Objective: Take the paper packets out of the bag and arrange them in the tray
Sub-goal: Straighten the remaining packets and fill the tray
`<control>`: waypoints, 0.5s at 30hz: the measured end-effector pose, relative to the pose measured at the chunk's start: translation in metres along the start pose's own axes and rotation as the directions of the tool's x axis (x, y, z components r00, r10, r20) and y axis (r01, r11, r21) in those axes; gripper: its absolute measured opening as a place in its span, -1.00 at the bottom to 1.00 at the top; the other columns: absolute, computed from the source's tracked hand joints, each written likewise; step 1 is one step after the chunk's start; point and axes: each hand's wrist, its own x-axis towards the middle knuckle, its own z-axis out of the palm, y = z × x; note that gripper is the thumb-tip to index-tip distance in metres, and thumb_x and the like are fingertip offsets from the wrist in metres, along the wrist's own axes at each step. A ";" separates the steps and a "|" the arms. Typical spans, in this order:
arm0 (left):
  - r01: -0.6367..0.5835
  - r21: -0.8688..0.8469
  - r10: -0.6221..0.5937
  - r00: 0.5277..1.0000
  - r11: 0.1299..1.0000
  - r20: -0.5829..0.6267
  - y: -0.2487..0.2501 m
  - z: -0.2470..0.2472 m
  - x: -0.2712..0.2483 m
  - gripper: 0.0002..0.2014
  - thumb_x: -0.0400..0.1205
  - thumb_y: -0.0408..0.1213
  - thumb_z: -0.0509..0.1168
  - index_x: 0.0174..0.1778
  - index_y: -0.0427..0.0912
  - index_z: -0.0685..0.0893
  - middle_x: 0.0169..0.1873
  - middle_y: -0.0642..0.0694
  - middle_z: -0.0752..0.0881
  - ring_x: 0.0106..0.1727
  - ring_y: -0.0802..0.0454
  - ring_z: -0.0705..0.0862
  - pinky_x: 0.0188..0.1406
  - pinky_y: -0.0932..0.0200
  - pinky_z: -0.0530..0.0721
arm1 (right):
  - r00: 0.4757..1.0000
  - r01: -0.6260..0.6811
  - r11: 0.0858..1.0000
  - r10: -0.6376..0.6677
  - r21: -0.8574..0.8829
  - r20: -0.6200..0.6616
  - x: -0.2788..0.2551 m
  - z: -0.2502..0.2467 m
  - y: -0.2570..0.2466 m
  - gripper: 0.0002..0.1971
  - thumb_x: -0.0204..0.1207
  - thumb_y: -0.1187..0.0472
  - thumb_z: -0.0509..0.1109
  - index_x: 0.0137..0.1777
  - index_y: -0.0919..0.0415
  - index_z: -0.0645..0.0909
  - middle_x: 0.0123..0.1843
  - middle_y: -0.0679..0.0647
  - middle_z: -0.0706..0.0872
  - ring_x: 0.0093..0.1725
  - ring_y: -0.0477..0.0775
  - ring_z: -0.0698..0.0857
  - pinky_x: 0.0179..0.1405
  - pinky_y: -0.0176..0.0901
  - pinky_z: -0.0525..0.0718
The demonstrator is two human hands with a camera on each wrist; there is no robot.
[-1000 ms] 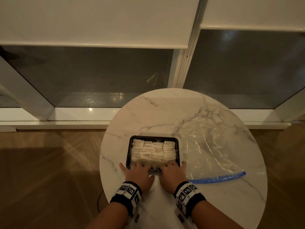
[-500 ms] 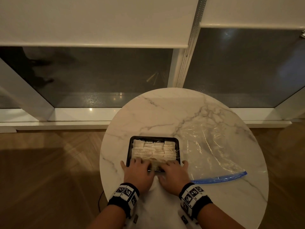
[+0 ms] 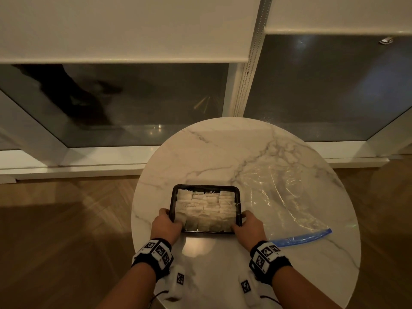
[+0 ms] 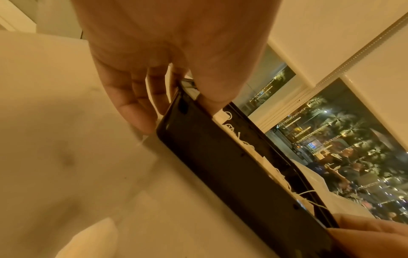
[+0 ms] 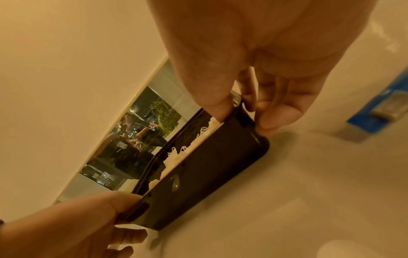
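near the front edge of the table point(image 3: 223, 152), the left hand point(image 3: 165, 226) and right hand point(image 3: 248, 227) each grip the black tray point(image 3: 206, 187) full of paper packets point(image 3: 206, 210) by its near corners.

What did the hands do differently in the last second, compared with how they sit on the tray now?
Both hands slid apart from the tray's near edge, where they pressed on the packets. The left hand now grips the black tray at its near left corner, the right hand at its near right corner. The paper packets, the clear bag and the marble table stayed put.
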 end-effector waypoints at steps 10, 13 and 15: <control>0.048 0.014 -0.048 0.999 0.999 0.013 -0.002 0.004 0.011 -0.71 0.56 -0.32 0.42 0.17 -0.29 0.60 0.04 -0.27 0.75 0.09 -0.26 0.73 0.00 0.07 0.71 | 0.991 -0.129 0.991 0.127 0.039 0.043 0.012 0.010 -0.015 -0.72 0.42 0.22 0.49 0.12 0.23 0.63 0.00 0.14 0.75 -0.10 0.09 0.68 -0.14 -0.17 0.67; 0.059 -0.035 -0.059 0.998 0.998 -0.011 -0.001 0.000 0.016 -0.70 0.56 -0.33 0.41 0.19 -0.31 0.61 0.06 -0.30 0.75 0.12 -0.29 0.71 0.06 0.02 0.67 | 0.994 -0.108 0.990 0.105 0.094 0.032 0.014 0.014 -0.021 -0.73 0.42 0.21 0.47 0.10 0.19 0.60 -0.04 0.12 0.73 -0.08 0.14 0.74 -0.06 -0.03 0.79; 0.073 -0.099 -0.077 0.996 0.992 -0.035 -0.001 -0.002 0.018 -0.73 0.58 -0.30 0.39 0.17 -0.28 0.62 0.04 -0.30 0.75 0.11 -0.31 0.71 0.08 0.01 0.67 | 0.997 -0.075 0.983 0.074 0.169 0.011 0.015 0.018 -0.024 -0.73 0.43 0.17 0.46 0.11 0.12 0.54 -0.05 0.14 0.74 -0.10 0.19 0.78 -0.06 0.08 0.82</control>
